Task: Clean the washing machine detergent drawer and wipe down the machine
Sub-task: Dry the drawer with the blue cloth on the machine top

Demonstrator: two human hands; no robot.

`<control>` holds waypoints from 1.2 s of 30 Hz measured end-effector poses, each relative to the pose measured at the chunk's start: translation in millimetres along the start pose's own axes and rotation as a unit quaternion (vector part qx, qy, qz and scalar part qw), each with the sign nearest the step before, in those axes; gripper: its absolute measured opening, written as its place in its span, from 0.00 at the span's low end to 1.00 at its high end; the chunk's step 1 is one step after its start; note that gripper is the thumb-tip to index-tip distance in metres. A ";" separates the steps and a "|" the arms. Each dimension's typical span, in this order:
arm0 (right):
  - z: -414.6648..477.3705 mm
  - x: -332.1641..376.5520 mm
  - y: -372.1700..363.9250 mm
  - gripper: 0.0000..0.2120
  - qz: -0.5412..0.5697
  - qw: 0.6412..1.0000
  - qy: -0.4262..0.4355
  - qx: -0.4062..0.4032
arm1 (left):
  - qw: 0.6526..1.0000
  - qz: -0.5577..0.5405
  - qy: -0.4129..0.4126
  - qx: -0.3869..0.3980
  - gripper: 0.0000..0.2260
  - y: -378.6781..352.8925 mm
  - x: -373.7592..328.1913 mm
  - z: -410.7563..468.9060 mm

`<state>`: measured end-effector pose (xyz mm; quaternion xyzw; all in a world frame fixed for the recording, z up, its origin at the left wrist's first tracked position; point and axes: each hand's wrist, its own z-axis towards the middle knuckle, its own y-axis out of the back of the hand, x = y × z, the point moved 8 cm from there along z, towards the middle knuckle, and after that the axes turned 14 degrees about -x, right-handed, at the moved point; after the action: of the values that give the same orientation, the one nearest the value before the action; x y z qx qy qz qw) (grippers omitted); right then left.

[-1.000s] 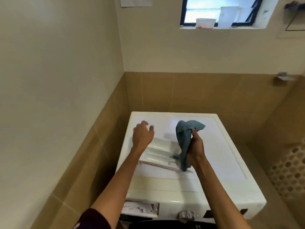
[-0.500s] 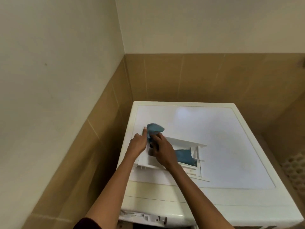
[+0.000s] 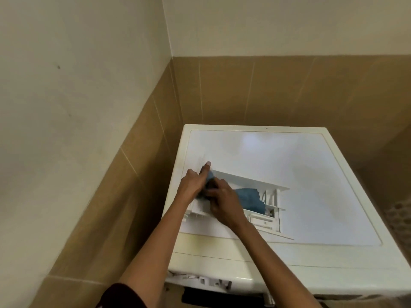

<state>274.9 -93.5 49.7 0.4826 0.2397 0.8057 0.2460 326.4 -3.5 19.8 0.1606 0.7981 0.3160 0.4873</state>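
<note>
The white detergent drawer (image 3: 270, 197) lies on top of the white washing machine (image 3: 311, 174), near its left front. A blue cloth (image 3: 250, 200) is draped inside the drawer's compartments. My right hand (image 3: 224, 203) grips the cloth's left part and pushes it into the drawer's left end. My left hand (image 3: 193, 183) holds the drawer's left end, fingers curled over its edge, with one finger pointing up beside the cloth. The hands hide the drawer's left end.
Tan tiled walls close in on the machine's left and back sides. The empty drawer slot (image 3: 200, 280) shows at the machine's front top left. A perforated basket (image 3: 400, 216) stands to the right of the machine.
The cloth was held up above the drawer a second ago; it has since gone down into the drawer. My right hand pushed it lower at the left end, and the view tilted down.
</note>
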 end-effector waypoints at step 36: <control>-7.3 -4.4 16.3 0.09 -0.033 0.999 -0.018 -0.038 | 0.999 -0.035 0.004 0.019 0.34 -6.3 1.9 5.2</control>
<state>267.5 -109.8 53.9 0.4793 0.2200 0.7966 0.2954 330.4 -5.3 12.7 0.1404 0.8110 0.2837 0.4920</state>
